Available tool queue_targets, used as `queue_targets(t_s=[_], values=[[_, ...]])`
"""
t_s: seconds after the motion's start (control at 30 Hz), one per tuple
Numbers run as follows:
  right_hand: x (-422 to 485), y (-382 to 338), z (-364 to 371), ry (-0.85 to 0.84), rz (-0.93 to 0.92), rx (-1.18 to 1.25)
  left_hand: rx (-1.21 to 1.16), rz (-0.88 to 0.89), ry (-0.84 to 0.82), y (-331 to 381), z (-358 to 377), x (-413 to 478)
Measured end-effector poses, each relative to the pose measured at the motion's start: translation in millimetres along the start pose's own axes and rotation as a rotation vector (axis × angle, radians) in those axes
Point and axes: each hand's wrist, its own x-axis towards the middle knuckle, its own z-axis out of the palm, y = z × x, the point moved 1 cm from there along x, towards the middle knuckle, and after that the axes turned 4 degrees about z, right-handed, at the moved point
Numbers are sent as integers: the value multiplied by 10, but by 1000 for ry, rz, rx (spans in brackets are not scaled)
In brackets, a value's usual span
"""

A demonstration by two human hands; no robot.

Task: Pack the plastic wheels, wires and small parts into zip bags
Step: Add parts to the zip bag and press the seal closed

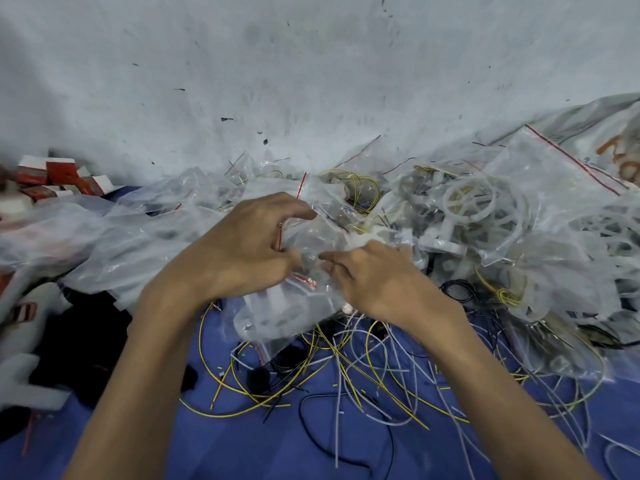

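Observation:
Both hands meet at the middle of the view on a clear zip bag (pixel 318 237) with a red seal line. My left hand (pixel 242 251) pinches its left edge between thumb and fingers. My right hand (pixel 377 278) grips the bag's right side from above. Below them lies a second clear bag (pixel 277 313) with white plastic parts inside. Loose yellow, white and black wires (pixel 346 368) sprawl over the blue surface in front of me. White plastic wheels (pixel 469 199) are piled at the right among more bags.
A heap of clear zip bags (pixel 145 237) stretches across the left and back. Red and white small boxes (pixel 55 181) sit at the far left. White foam pieces (pixel 24 375) and dark cloth lie at the lower left. A stained pale wall (pixel 311 64) rises behind.

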Motion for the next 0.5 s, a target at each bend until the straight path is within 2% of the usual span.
queue_targets(t_s=[0.07, 0.13, 0.17, 0.23, 0.3, 0.33, 0.37, 0.43, 0.5], values=[[24, 54, -46, 13, -9, 8, -3, -54, 47, -36, -9, 2], [32, 113, -99, -51, -129, 76, 15, -107, 88, -89, -16, -1], [29, 148, -148, -72, -199, 160, 32, -133, 112, -112, -19, -5], [45, 339, -297, 17, -218, 348, 64, -180, 153, -119, -16, -3], [45, 681, -429, 168, -76, 336, 76, -200, 178, -102, -21, 6], [32, 898, -451, 172, 38, 247, 70, -203, 181, -88, -20, 10], [26, 1109, -442, 104, 168, 125, 64, -205, 177, -77, -17, 10], [-26, 1464, -332, -156, 425, -65, 65, -195, 152, -49, 3, 13], [-78, 1650, -158, -346, 576, -98, 61, -176, 141, -4, 34, 14]])
